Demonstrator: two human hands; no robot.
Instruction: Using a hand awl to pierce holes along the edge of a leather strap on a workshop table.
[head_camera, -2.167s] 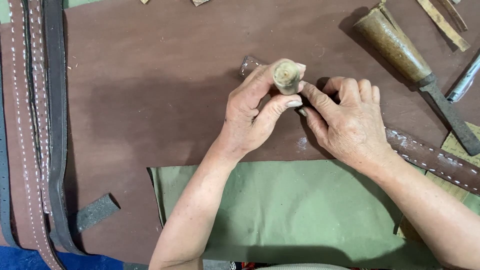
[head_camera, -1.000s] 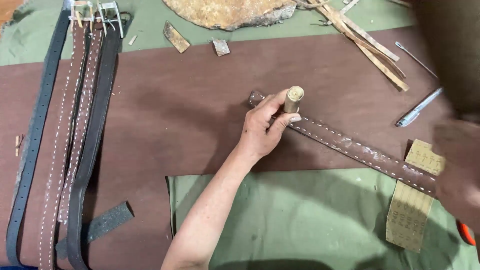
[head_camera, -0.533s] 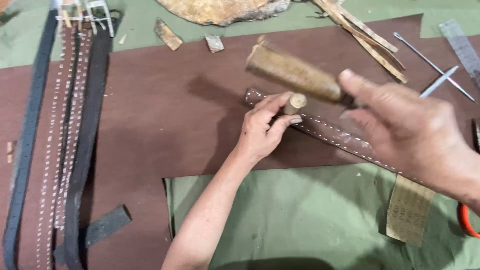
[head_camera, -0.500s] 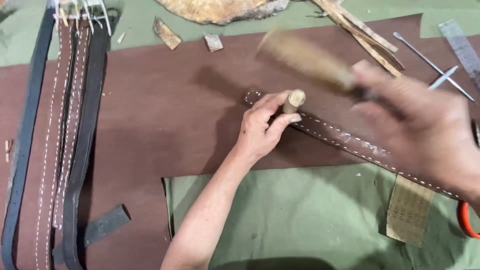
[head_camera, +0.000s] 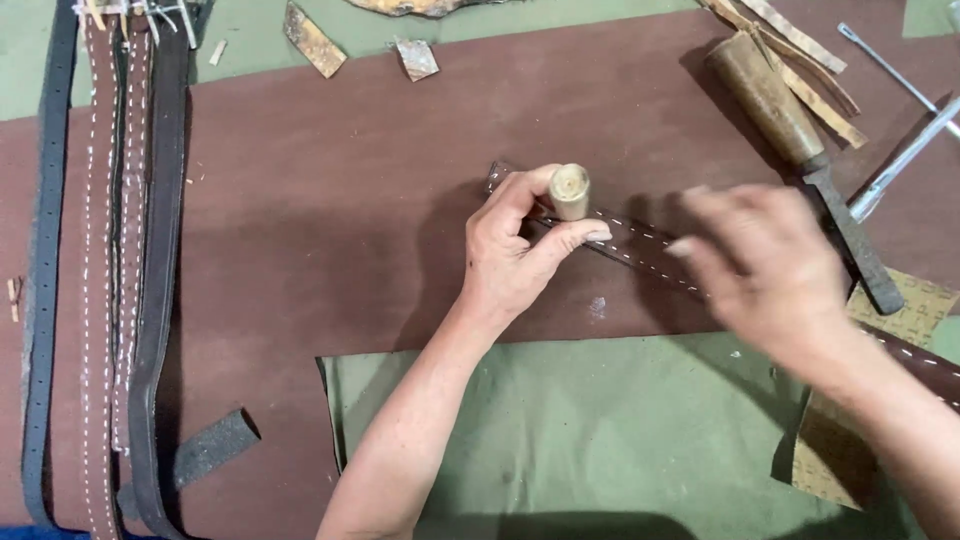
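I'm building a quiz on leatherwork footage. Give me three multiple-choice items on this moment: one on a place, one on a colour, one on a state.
1. Where does the mallet lie?
A. Upper right of the brown leather sheet
B. Among the belts at left
C. On the green cloth

2. What colour is the strap's stitching?
A. Red
B. White
C. Black

3. How is the punch held?
A. Lying flat
B. Hanging from a hook
C. Upright in the left hand

A: it lies upper right, beyond the right hand.
B: white stitches line the strap.
C: fingers grip it upright.

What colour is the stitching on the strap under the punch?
White, on the dark brown strap; seen in the head view.
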